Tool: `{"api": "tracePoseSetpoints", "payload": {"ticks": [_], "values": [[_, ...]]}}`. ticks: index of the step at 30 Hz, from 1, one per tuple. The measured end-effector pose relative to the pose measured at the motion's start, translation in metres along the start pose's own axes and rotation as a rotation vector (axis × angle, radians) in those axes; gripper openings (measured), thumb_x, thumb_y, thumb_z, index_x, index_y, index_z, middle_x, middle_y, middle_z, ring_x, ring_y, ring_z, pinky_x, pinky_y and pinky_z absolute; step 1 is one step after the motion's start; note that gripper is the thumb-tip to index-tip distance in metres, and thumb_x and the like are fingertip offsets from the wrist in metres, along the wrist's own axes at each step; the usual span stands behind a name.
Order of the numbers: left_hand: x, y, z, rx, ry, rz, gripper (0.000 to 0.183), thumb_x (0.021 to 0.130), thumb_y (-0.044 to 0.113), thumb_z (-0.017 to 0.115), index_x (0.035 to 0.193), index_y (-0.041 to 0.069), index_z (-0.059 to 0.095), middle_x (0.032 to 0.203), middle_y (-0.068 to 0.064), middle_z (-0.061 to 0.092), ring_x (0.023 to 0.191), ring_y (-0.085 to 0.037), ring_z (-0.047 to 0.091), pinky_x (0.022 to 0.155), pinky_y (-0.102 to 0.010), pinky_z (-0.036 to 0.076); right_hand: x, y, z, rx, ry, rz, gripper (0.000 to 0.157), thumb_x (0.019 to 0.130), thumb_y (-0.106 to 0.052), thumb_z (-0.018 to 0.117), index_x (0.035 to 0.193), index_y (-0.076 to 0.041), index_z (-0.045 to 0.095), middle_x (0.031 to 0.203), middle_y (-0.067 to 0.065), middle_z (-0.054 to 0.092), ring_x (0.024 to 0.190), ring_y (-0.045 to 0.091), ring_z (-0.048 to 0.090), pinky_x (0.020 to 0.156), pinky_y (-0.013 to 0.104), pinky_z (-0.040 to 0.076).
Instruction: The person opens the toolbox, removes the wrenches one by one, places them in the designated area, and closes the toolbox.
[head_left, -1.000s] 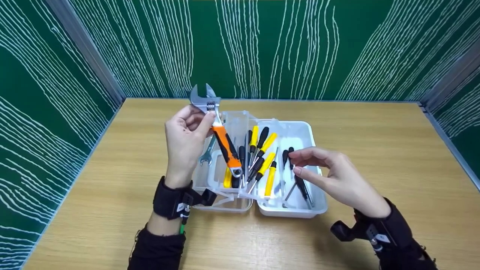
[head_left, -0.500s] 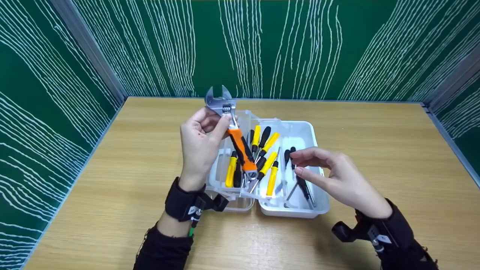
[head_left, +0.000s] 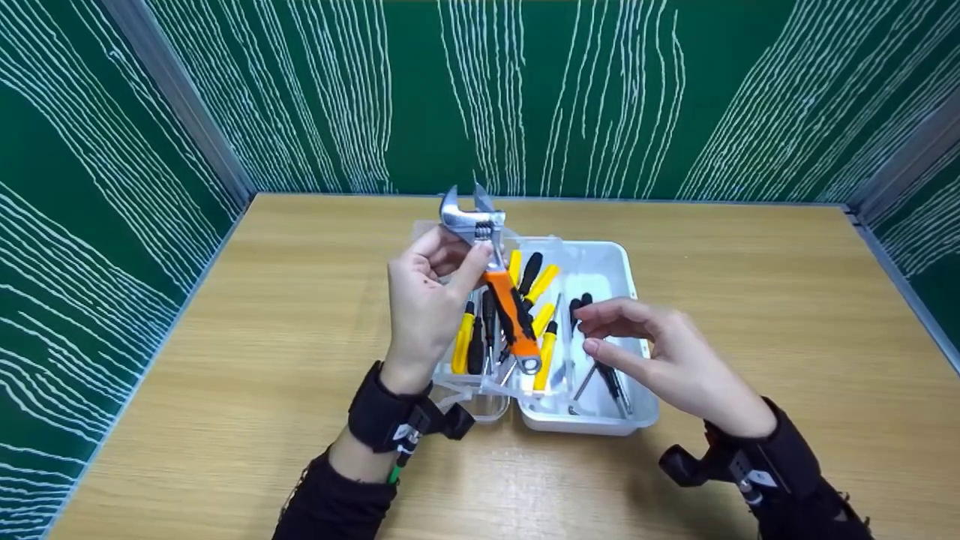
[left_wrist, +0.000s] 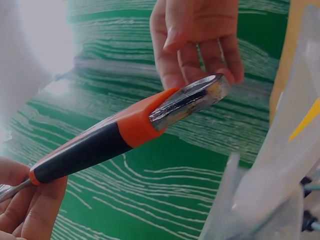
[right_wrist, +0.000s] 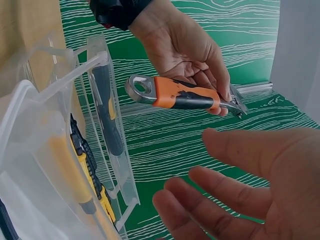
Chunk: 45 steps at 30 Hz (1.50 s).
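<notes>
My left hand point(head_left: 429, 300) pinches an adjustable wrench point(head_left: 511, 311) near its head, thumb in front by the adjusting screw. The wrench has a silver head pointing up and away and an orange and black handle slanting down to the right. It hangs above the open toolbox point(head_left: 589, 429), apart from the tools inside. Over the toolbox's right side hovers my right hand point(head_left: 660, 349), fingers relaxed and holding nothing. In the right wrist view, the wrench handle point(right_wrist: 185, 95) shows beyond the spread fingers point(right_wrist: 225, 185) of my right hand.
Inside the white toolbox lie several yellow-handled screwdrivers point(head_left: 546, 356) and black-handled tools point(head_left: 609, 382). A clear compartment lid or tray point(head_left: 450, 390) spreads on its left. The wooden table point(head_left: 285, 337) is bordered by green walls point(head_left: 420, 90) with white wavy lines.
My left hand has moved right and slightly toward me with the wrench, from the toolbox's left side to above its middle. My right hand has stayed almost still.
</notes>
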<state>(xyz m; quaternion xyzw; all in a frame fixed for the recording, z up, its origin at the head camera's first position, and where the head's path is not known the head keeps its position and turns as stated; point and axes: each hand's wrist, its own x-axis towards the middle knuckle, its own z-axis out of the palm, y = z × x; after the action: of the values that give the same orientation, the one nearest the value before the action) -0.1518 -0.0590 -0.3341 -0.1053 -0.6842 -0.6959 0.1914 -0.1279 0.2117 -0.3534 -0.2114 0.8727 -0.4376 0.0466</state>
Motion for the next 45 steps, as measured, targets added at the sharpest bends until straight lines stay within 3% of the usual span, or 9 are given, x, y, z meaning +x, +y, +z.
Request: {"api": "tracePoseSetpoints", "payload": {"ticks": [13,18,25,30,36,40,45], "values": [[-0.015,-0.009,0.021,-0.021,-0.047,0.044,0.024,0.097,0.009,0.075,0.117,-0.004,0.074,0.102,-0.017,0.081,0.089,-0.021,0.078,0.086,-0.038,0.068,0.003,0.0,0.009,0.055,-0.031,-0.053,0.031,0.101,-0.021,0.077,0.131,-0.012,0.074,0.127,0.002,0.077,0.112,0.014,0.075,0.101,0.021,0.058],[-0.019,-0.011,0.027,-0.033,-0.074,0.054,0.023,0.098,0.009,0.074,0.117,-0.004,0.074,0.101,-0.018,0.081,0.089,-0.021,0.078,0.085,-0.038,0.068,0.002,0.001,0.012,0.052,-0.03,-0.065,0.029,0.101,-0.021,0.077,0.129,-0.014,0.074,0.124,-0.003,0.078,0.109,0.01,0.075,0.1,0.022,0.059],[-0.022,-0.014,0.033,-0.054,-0.083,0.061,0.024,0.098,0.009,0.074,0.117,-0.004,0.074,0.101,-0.017,0.081,0.09,-0.021,0.08,0.078,-0.035,0.068,0.0,-0.001,0.015,0.073,-0.037,-0.093,0.028,0.101,-0.02,0.077,0.127,-0.011,0.074,0.12,0.0,0.078,0.106,0.011,0.075,0.101,0.023,0.058],[-0.024,-0.015,0.036,-0.102,-0.091,0.074,0.025,0.098,0.006,0.073,0.119,-0.007,0.073,0.104,-0.021,0.081,0.094,-0.025,0.081,0.081,-0.037,0.068,-0.001,-0.002,0.017,0.088,-0.053,-0.07,0.027,0.1,-0.021,0.078,0.124,-0.01,0.074,0.115,0.002,0.078,0.1,0.01,0.074,0.095,0.022,0.06],[-0.027,-0.018,0.039,-0.085,-0.091,0.056,0.029,0.098,0.008,0.074,0.124,-0.005,0.072,0.109,-0.019,0.081,0.094,-0.021,0.079,0.077,-0.034,0.068,-0.001,-0.003,0.018,0.085,-0.048,-0.054,0.027,0.1,-0.021,0.078,0.123,-0.008,0.074,0.111,0.003,0.077,0.094,0.012,0.071,0.088,0.021,0.061],[-0.03,-0.018,0.041,-0.079,-0.091,0.038,0.03,0.099,0.009,0.074,0.126,-0.004,0.072,0.11,-0.018,0.081,0.094,-0.02,0.078,0.085,-0.039,0.068,-0.001,-0.004,0.018,0.081,-0.045,-0.05,0.026,0.1,-0.021,0.078,0.123,-0.007,0.074,0.11,0.004,0.077,0.093,0.012,0.071,0.086,0.021,0.061],[-0.031,-0.02,0.043,-0.088,-0.089,0.045,0.029,0.098,0.008,0.074,0.124,-0.004,0.072,0.108,-0.019,0.081,0.091,-0.019,0.077,0.085,-0.04,0.068,-0.001,-0.005,0.02,0.104,-0.032,-0.062,0.021,0.1,-0.019,0.078,0.118,-0.007,0.075,0.107,0.004,0.076,0.091,0.011,0.071,0.084,0.021,0.061]]}}
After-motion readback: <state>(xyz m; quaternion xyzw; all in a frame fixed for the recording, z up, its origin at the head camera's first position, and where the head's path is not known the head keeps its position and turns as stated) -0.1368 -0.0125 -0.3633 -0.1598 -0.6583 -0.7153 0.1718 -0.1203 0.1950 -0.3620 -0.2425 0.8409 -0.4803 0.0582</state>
